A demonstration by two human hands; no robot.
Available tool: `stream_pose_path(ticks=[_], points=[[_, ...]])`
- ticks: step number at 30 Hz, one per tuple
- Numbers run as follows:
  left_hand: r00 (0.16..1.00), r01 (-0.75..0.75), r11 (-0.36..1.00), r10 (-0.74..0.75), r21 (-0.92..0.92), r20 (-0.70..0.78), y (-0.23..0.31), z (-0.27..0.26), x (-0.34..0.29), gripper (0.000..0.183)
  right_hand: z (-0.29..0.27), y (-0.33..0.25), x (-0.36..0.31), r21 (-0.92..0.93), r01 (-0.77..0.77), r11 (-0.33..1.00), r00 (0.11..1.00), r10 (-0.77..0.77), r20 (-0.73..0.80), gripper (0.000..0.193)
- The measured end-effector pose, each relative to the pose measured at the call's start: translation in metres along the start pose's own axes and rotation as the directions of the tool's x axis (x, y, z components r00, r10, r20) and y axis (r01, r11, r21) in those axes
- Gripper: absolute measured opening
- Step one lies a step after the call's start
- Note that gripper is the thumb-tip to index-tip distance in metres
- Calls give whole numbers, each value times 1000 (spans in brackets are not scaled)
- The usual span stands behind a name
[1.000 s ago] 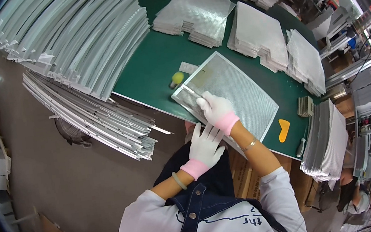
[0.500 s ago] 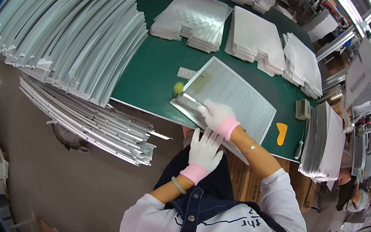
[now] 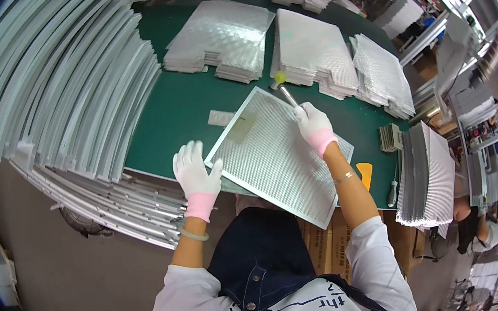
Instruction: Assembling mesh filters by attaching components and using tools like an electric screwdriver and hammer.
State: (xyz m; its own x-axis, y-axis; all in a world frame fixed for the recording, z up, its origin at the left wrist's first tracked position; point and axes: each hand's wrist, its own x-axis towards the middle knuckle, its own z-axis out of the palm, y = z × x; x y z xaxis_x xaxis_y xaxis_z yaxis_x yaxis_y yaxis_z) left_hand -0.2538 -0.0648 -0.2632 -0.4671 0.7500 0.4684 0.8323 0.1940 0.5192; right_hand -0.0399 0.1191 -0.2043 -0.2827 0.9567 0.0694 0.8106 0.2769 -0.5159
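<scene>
A framed metal mesh panel (image 3: 281,164) lies at a slant on the green table, one corner jutting past the front edge toward me. My right hand (image 3: 314,126), in a white glove with a pink cuff, is closed round the metal handle of a mallet (image 3: 287,95). The mallet's yellow-green head is just beyond the panel's far edge. At the panel's left corner is my left hand (image 3: 194,173), gloved the same way, fingers stretched out and holding nothing. Whether its thumb touches the frame I cannot tell.
Long metal strips (image 3: 60,85) are piled high at left. Several stacks of mesh sheets (image 3: 316,41) stand along the back. At right lie a yellow flat tool (image 3: 365,175), a screwdriver (image 3: 393,192) and upright mesh sheets (image 3: 428,171). A small pale plate (image 3: 220,117) lies beside the panel.
My left hand has moved left, away from my right hand, to the panel's left corner. My right hand has carried the mallet right, from the panel's left side to its far edge.
</scene>
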Motion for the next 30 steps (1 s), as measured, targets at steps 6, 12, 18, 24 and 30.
stream_pose_path(ticks=[6,12,18,24,30], points=[[999,-34,999,33,20,39,4,8,-6,36,10,-22,22,-95,-43,994,996,50,70,32],[998,-58,997,57,47,14,1,2,-4,35,12,-32,32,-164,-34,986,988,58,141,34],[989,-146,986,145,78,28,12,9,6,31,25,-17,40,-204,2,979,975,43,216,34],[971,-237,956,231,170,57,-2,15,0,32,44,-30,18,35,-66,997,991,61,119,30],[972,-233,960,228,157,47,-3,19,-3,28,-13,-22,-56,128,-36,991,990,18,141,28]])
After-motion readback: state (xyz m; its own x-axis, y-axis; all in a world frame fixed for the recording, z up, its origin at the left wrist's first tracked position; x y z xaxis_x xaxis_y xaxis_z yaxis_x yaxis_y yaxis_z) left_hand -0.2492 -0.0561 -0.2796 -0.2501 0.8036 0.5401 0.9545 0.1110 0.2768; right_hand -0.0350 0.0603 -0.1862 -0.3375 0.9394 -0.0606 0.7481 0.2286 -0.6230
